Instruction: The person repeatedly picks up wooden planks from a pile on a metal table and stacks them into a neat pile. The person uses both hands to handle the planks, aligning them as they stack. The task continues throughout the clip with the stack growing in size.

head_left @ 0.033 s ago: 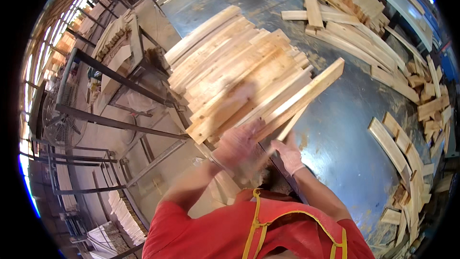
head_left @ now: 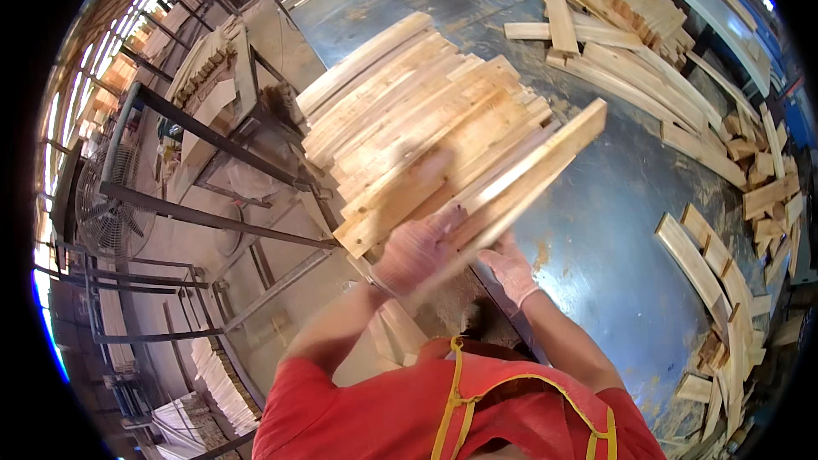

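Note:
A pale wooden board slants up to the right along the near side of a stack of wooden slats. My left hand, in a thin whitish glove, is closed round the board's lower left end, its fingers partly hidden and a little blurred. My right hand, gloved too, is at the board's near edge by its lower end, with fingertips partly behind the wood. The stacked slats lie side by side with uneven ends.
A blue-grey metal table, dusted with sawdust, spreads to the right. Loose boards and offcuts lie along its far and right sides. More boards rest nearer me. At left are a dark metal frame and a floor fan.
The board has turned slightly and its far end has come a little lower and left. The thin piece seen separately below it now merges with it. My right hand has shifted slightly.

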Action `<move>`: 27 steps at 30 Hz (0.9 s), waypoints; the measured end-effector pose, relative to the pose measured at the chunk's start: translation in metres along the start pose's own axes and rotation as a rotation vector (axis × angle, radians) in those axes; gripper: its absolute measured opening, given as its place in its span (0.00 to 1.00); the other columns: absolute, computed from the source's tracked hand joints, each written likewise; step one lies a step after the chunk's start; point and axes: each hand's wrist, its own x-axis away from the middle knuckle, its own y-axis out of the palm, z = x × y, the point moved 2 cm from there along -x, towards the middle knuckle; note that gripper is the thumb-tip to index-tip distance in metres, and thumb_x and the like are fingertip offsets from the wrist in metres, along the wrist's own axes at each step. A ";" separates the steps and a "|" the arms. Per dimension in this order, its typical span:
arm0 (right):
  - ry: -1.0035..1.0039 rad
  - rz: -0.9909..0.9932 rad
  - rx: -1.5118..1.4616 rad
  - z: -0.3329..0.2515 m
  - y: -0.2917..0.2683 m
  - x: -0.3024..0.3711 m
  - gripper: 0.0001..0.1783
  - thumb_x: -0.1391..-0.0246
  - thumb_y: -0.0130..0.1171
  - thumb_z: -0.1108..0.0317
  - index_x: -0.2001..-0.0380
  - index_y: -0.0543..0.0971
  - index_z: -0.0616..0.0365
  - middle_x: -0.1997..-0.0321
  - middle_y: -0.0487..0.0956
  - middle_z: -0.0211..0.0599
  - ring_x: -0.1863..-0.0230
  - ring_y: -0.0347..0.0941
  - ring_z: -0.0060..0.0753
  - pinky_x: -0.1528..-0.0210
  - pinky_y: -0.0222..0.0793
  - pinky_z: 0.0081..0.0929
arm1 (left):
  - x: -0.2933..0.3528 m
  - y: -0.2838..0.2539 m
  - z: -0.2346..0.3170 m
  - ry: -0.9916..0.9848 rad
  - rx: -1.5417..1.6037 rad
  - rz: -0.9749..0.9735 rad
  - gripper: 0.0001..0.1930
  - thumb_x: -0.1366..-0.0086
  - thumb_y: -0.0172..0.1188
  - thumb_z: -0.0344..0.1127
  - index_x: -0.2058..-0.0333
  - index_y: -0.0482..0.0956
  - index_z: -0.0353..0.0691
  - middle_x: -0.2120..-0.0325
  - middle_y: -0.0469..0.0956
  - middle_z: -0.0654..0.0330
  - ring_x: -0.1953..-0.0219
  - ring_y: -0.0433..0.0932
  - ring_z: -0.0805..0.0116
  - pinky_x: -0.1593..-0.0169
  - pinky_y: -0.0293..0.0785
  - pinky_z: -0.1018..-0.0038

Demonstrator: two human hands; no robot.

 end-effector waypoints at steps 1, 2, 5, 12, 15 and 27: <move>0.031 -0.049 0.110 -0.006 0.006 -0.008 0.49 0.44 0.68 0.75 0.22 0.56 0.65 0.29 0.72 0.57 0.32 0.72 0.43 0.34 0.72 0.32 | -0.003 -0.009 -0.020 0.041 0.106 0.071 0.34 0.32 0.63 0.34 0.27 0.70 0.52 0.47 0.87 0.52 0.57 0.89 0.53 0.56 0.86 0.55; 0.063 -0.098 0.225 -0.021 0.015 -0.010 0.48 0.43 0.68 0.75 0.22 0.57 0.66 0.27 0.70 0.58 0.29 0.69 0.45 0.33 0.71 0.33 | -0.006 -0.022 -0.036 0.082 0.214 0.146 0.34 0.32 0.64 0.35 0.27 0.70 0.52 0.47 0.87 0.53 0.56 0.89 0.55 0.55 0.86 0.56; 0.164 -0.158 0.218 -0.046 0.004 0.002 0.47 0.41 0.67 0.72 0.22 0.57 0.69 0.20 0.62 0.61 0.22 0.61 0.48 0.28 0.66 0.32 | -0.037 -0.084 -0.086 -0.574 0.570 0.102 0.32 0.34 0.63 0.35 0.30 0.74 0.49 0.44 0.86 0.51 0.52 0.88 0.61 0.51 0.86 0.62; 0.196 0.049 0.319 -0.063 -0.089 0.089 0.45 0.38 0.64 0.66 0.20 0.59 0.61 0.28 0.76 0.46 0.29 0.71 0.33 0.30 0.67 0.28 | -0.089 -0.195 -0.183 -0.506 -0.375 0.144 0.28 0.40 0.62 0.36 0.39 0.83 0.47 0.56 0.87 0.41 0.52 0.86 0.44 0.47 0.83 0.55; 0.074 0.227 0.489 -0.058 -0.177 0.115 0.41 0.40 0.62 0.56 0.26 0.69 0.62 0.29 0.77 0.51 0.32 0.75 0.45 0.29 0.68 0.36 | -0.118 -0.154 -0.179 -0.323 -0.718 0.242 0.29 0.34 0.62 0.41 0.37 0.79 0.35 0.47 0.83 0.41 0.47 0.82 0.39 0.43 0.79 0.51; 0.468 1.049 1.905 -0.217 -0.491 0.279 0.45 0.48 0.68 0.64 0.25 0.65 0.49 0.28 0.72 0.45 0.27 0.66 0.52 0.27 0.62 0.49 | 0.003 0.153 0.088 0.295 -0.407 -0.316 0.35 0.43 0.70 0.43 0.36 0.75 0.45 0.34 0.73 0.49 0.29 0.66 0.44 0.31 0.64 0.42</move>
